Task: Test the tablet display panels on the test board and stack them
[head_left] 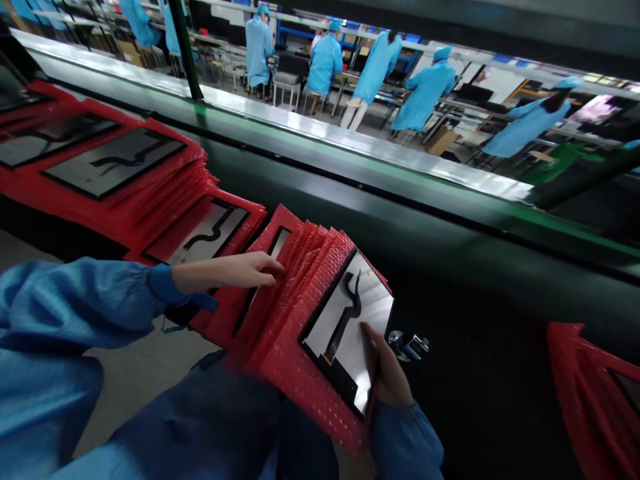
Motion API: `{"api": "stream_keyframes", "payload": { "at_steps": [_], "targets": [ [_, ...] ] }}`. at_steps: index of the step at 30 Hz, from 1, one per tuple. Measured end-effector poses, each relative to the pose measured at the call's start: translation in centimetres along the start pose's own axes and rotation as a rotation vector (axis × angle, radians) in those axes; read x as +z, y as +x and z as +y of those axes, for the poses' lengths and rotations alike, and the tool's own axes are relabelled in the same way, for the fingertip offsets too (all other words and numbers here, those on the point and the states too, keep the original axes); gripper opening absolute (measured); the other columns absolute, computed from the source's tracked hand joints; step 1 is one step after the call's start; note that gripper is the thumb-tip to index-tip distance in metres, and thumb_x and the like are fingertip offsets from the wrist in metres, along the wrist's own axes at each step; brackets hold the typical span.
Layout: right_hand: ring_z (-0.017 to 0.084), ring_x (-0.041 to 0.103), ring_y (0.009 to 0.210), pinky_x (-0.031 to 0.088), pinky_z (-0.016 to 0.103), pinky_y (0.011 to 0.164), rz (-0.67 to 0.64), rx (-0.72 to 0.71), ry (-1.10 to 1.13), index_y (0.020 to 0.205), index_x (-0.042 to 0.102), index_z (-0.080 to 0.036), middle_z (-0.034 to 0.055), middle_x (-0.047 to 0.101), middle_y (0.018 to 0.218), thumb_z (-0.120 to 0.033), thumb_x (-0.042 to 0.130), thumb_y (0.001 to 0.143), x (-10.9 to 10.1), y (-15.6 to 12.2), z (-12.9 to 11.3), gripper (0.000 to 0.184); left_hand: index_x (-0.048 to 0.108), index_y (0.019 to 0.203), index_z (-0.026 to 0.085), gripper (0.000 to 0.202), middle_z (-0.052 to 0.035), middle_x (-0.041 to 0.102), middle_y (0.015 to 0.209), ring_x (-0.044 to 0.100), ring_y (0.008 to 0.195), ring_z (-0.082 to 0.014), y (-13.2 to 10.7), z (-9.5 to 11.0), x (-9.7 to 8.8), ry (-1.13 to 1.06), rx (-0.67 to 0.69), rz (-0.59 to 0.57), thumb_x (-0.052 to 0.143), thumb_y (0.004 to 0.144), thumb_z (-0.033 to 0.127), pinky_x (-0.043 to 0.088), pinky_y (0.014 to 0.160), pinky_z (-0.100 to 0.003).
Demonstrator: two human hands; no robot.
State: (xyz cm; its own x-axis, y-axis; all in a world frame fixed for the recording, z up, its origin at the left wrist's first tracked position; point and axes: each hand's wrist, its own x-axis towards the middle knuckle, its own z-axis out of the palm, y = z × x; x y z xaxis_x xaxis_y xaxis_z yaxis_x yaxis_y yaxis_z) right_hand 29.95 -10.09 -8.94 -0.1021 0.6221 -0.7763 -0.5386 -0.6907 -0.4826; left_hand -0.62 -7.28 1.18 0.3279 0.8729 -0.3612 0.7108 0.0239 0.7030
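My right hand (pixel 387 370) is closed around the right edge of a flat display panel (pixel 373 297), thumb on its silvery face. A black ribbon cable (pixel 345 317) lies across this panel. Directly under and beside it is a red bubble-wrap bag (pixel 295 360), at the front of a leaning row of such bags. My left hand (pixel 245 270) is at the row's left part, its curled fingers closed at the upper edge of a red bag (pixel 290 267). Its fingertips are partly hidden. Just left of that hand lies another panel (pixel 207 233) with a black cable.
More red bags with panels (pixel 117 160) are piled at left. A red bag stack (pixel 595 393) is at right. A shiny metal object (pixel 409 346) sits on the dark surface. A green-edged ledge (pixel 350 160) runs behind; several people in blue coats (pixel 325 63) work beyond.
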Motion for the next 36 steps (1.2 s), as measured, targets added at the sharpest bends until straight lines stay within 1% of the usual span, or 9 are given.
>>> {"api": "stream_keyframes", "payload": {
  "at_steps": [6, 12, 16, 18, 21, 24, 26, 30, 36],
  "targets": [
    [0.027, 0.075, 0.082, 0.065, 0.036, 0.080, 0.008, -0.009, -0.014, 0.098, 0.073, -0.011, 0.0091, 0.077, 0.090, -0.024, 0.076, 0.074, -0.4, 0.5, 0.0, 0.028, 0.061, 0.125, 0.011, 0.042, -0.0112, 0.067, 0.122, 0.062, 0.111, -0.0247, 0.0, -1.7, -0.5, 0.336, 0.101, 0.253, 0.041, 0.089, 0.023, 0.045, 0.097, -0.033],
    [0.030, 0.074, 0.094, 0.063, 0.038, 0.086, -0.017, 0.006, -0.028, 0.102, 0.072, -0.010, 0.0118, 0.077, 0.098, -0.027, 0.076, 0.073, -0.4, 0.4, 0.0, 0.033, 0.066, 0.112, 0.014, 0.036, -0.0099, 0.067, 0.117, 0.060, 0.112, -0.0247, -0.2, -2.0, 0.6, 0.359, 0.081, 0.157, 0.038, 0.094, 0.026, 0.042, 0.096, -0.033],
    [0.031, 0.074, 0.094, 0.064, 0.038, 0.085, -0.027, 0.001, -0.034, 0.101, 0.072, -0.010, 0.0118, 0.077, 0.097, -0.027, 0.077, 0.071, -0.6, 0.5, 0.2, 0.034, 0.065, 0.098, 0.013, 0.038, -0.0123, 0.068, 0.102, 0.063, 0.099, -0.0289, 0.3, -1.2, 1.4, 0.333, 0.076, 0.109, 0.040, 0.095, 0.042, 0.041, 0.080, -0.037],
    [0.030, 0.074, 0.091, 0.065, 0.037, 0.082, -0.006, -0.015, -0.036, 0.099, 0.072, -0.010, 0.0109, 0.077, 0.094, -0.027, 0.078, 0.070, -0.5, 0.6, 0.3, 0.034, 0.062, 0.089, 0.015, 0.036, -0.0098, 0.067, 0.091, 0.062, 0.088, -0.0267, 0.9, -0.7, 2.0, 0.219, 0.088, 0.088, 0.045, 0.092, 0.046, 0.040, 0.072, -0.035],
    [0.029, 0.075, 0.085, 0.065, 0.035, 0.077, 0.018, -0.048, -0.031, 0.101, 0.070, -0.010, 0.0102, 0.077, 0.093, -0.026, 0.079, 0.069, -0.3, 0.5, 0.4, 0.037, 0.060, 0.087, 0.017, 0.027, -0.0032, 0.066, 0.087, 0.062, 0.083, -0.0206, 1.6, 0.0, 3.1, -0.337, -0.078, 0.037, 0.060, 0.083, 0.045, 0.043, 0.069, -0.030],
    [0.027, 0.075, 0.080, 0.066, 0.035, 0.071, 0.033, -0.071, -0.056, 0.112, 0.067, -0.011, 0.0104, 0.077, 0.096, -0.030, 0.080, 0.069, 0.2, -0.3, 0.6, 0.048, 0.063, 0.093, 0.018, 0.032, -0.0023, 0.070, 0.092, 0.066, 0.092, -0.0204, 1.8, 0.9, 4.1, -0.885, -0.318, 0.092, 0.075, 0.073, 0.039, 0.050, 0.073, -0.027],
    [0.027, 0.075, 0.079, 0.065, 0.035, 0.067, 0.044, -0.122, -0.093, 0.118, 0.064, -0.012, 0.0103, 0.077, 0.098, -0.033, 0.082, 0.068, 0.7, -1.1, 0.7, 0.057, 0.067, 0.098, 0.017, 0.041, -0.0052, 0.073, 0.096, 0.066, 0.100, -0.0233, 1.6, 1.5, 4.7, -1.079, -0.329, 0.055, 0.080, 0.070, 0.044, 0.054, 0.080, -0.028],
    [0.027, 0.074, 0.092, 0.064, 0.032, 0.074, 0.054, -0.319, -0.154, 0.124, 0.061, -0.016, 0.0078, 0.075, 0.106, -0.037, 0.085, 0.065, 2.1, -2.7, 1.3, 0.068, 0.069, 0.110, 0.014, 0.053, -0.0125, 0.073, 0.107, 0.068, 0.101, -0.0315, 0.9, 2.6, 5.7, -1.169, -0.235, -0.188, 0.077, 0.075, 0.053, 0.058, 0.086, -0.040],
    [0.028, 0.071, 0.101, 0.062, 0.032, 0.080, 0.107, -0.487, -0.255, 0.123, 0.062, -0.018, 0.0060, 0.074, 0.109, -0.038, 0.088, 0.060, 3.2, -3.6, 1.6, 0.072, 0.063, 0.123, 0.018, 0.060, -0.0094, 0.073, 0.111, 0.071, 0.096, -0.0293, -0.6, 3.6, 6.1, -1.119, -0.136, -0.063, 0.086, 0.070, 0.033, 0.062, 0.079, -0.036]
  ]
}}
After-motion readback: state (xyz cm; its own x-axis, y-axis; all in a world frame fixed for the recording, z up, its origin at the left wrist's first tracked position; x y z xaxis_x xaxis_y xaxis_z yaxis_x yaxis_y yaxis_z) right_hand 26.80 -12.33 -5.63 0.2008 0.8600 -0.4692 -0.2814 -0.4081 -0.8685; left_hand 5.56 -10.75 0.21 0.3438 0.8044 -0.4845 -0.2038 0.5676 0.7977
